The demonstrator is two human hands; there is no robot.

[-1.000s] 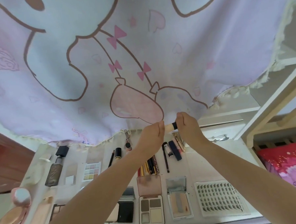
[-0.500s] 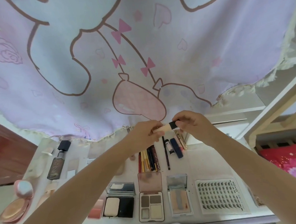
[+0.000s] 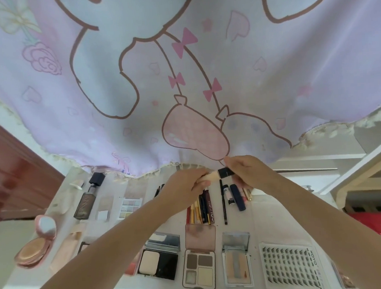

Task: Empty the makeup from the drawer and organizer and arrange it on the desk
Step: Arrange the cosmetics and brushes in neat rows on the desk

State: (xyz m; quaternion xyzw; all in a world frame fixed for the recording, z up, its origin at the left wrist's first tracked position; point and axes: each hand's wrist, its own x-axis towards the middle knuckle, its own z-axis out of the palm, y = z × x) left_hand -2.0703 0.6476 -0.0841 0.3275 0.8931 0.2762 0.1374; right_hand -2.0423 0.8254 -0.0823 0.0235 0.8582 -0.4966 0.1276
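Up above the desk (image 3: 266,220), a small makeup tube (image 3: 217,175) with a beige body and black cap sits between 2 hands, the left hand (image 3: 185,186) curled around the body, the right hand (image 3: 246,174) pinching the cap, over pencils (image 3: 199,210) and open palettes (image 3: 200,267).

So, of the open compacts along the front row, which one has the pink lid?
The four-pan eyeshadow palette, between the black powder compact and the clear-lidded compact. Its raised lid is translucent pink; its pans are browns and creams.
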